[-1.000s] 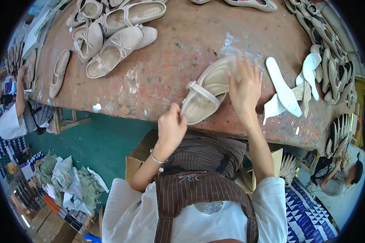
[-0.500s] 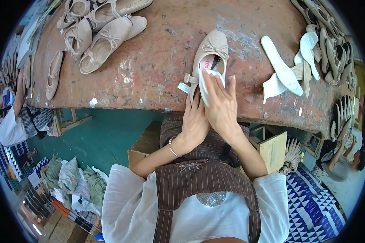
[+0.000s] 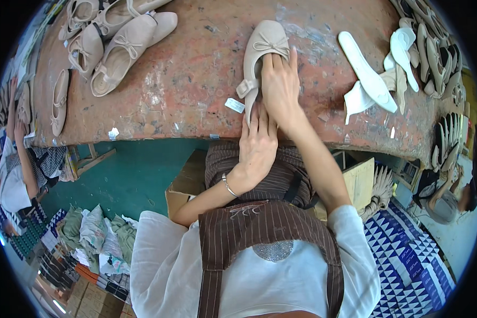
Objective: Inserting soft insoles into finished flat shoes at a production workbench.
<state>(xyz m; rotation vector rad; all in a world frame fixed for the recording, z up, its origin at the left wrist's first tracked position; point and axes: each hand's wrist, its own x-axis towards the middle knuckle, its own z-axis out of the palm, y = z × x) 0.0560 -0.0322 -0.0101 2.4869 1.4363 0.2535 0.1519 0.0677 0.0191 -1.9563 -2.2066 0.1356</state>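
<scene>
A beige ballet flat (image 3: 267,37) with a bow and a buckled side strap lies in front of me, toe pointing away. The fingers of my right hand (image 3: 280,87) are stretched out and reach inside the shoe up to the toe; their tips are hidden under the upper. At the near end, my left hand (image 3: 257,151) has its fingers around the heel, with its thumb out of sight. No part of the white insole shows in the shoe, where my right hand covers the opening. Beside the strap lies a small white label (image 3: 235,105).
White insoles (image 3: 368,74) lie on the worn reddish table (image 3: 196,100) to the right. Several beige flats (image 3: 124,47) are grouped at the far left, and more shoes (image 3: 434,61) stand at the right edge. Another person (image 3: 16,180) is at the left, one (image 3: 442,204) at the right.
My right hand has pushed forward into the shoe with the white insole, which has gone from sight. My left hand stays at the heel.
</scene>
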